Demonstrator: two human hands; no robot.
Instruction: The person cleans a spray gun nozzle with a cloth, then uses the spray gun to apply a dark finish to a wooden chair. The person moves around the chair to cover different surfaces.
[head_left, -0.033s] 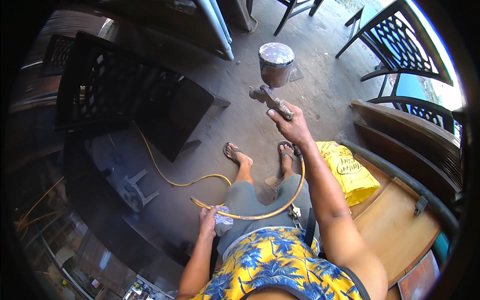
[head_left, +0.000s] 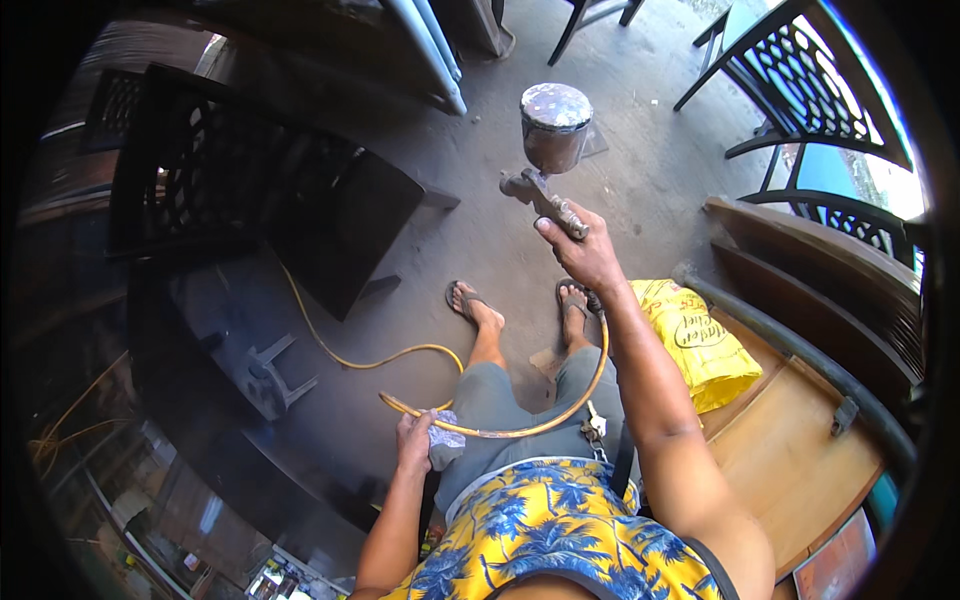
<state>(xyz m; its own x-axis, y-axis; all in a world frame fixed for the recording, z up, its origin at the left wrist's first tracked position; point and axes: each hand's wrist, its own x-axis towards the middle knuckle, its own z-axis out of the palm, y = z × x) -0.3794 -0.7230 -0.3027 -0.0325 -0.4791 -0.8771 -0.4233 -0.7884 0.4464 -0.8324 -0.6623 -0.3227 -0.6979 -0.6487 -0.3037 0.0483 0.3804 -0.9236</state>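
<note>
My right hand (head_left: 585,250) is wrapped round the handle of a metal spray gun (head_left: 545,203), held out ahead of me. On top of the gun sits a paint-stained cup (head_left: 555,135) with a spattered lid. A yellow air hose (head_left: 520,432) loops from near my right wrist across my lap to my left hand (head_left: 413,440). The left fingers close on the hose and a crumpled grey cloth (head_left: 446,440). To the left of the gun stands a dark chair (head_left: 345,225) with a cut-out patterned back, apart from both hands.
The hose trails over the concrete floor (head_left: 420,290) and behind the dark chair. Black patterned chairs (head_left: 810,90) stand at the far right. A yellow bag (head_left: 690,340) lies on wooden panels (head_left: 800,450) beside my right arm. A small overturned stool (head_left: 272,375) is at left.
</note>
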